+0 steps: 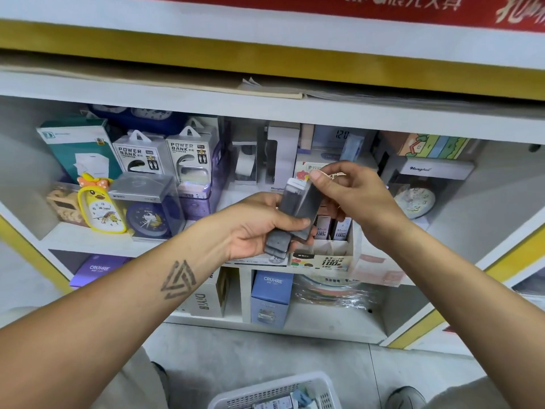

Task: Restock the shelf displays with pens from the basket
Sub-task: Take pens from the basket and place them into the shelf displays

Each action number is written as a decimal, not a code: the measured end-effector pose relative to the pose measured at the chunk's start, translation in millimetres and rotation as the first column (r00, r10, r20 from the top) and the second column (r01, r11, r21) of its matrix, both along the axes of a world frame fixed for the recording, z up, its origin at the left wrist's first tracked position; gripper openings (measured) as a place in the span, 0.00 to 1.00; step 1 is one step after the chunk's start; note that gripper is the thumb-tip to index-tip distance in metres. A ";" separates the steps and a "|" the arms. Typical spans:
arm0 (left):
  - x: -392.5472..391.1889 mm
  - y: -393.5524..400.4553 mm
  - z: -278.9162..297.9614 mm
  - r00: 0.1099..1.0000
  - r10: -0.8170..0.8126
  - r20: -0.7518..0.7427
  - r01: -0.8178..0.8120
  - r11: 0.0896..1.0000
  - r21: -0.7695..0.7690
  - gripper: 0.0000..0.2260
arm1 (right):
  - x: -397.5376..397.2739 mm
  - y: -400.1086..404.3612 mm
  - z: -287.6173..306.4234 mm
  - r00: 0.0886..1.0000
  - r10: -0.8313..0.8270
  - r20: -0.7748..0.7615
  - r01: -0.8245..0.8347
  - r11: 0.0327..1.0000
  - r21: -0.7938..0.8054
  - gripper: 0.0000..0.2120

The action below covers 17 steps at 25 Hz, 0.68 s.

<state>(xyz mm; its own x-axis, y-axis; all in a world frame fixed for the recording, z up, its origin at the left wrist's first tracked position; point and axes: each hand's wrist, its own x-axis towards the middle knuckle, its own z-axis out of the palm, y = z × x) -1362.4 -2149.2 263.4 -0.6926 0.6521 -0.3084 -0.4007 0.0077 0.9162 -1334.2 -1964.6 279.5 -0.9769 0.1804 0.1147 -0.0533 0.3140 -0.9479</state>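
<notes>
A person stands at a stationery shelf, both hands raised in front of the middle shelf. The left hand (259, 228) grips a small stack of slim grey cases (278, 243), seemingly pen or refill packs; at least three show, the exact count is unclear. The right hand (351, 190) pinches the top of one grey case (306, 206) between thumb and fingers, lifting or separating it from the stack. These cases hang just in front of a cardboard display box (324, 258) on the shelf edge, printed with "0.7" and "100". Two small white packs (333, 228) stand in its back row; the front slots look bare.

Judging by this, restocking is under way: nothing from this handful sits in the display yet, and the held cases remain to be slotted in.

At the bottom edge, a white plastic basket (265, 392) on the floor holds more packs, too cropped to count.

Around the display: two boxes marked "POWER BANK" (165, 154), a yellow duck alarm clock (100, 208), a dark blue clock (147, 219) and a white clock (414, 200).
</notes>
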 end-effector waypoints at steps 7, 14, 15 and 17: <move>-2.1 4.2 5.2 0.987 0.050 0.151 -0.056 0.998 0.034 0.08 | 6.0 29.4 15.3 0.998 -0.054 -0.039 0.050 0.995 -0.084 0.06; -8.9 6.4 4.5 0.972 0.161 0.172 -0.160 0.987 -0.019 0.13 | 23.2 61.4 22.1 0.991 0.050 0.121 -0.083 0.956 0.281 0.11; -9.2 7.5 3.9 0.973 0.158 0.170 -0.158 0.987 -0.015 0.12 | 22.8 63.3 20.0 0.989 0.049 0.143 -0.096 0.933 0.347 0.11; -9.0 9.8 2.3 0.975 0.147 0.165 -0.148 0.989 -0.005 0.10 | 20.3 65.3 12.8 0.993 0.005 0.119 -0.065 0.863 0.501 0.07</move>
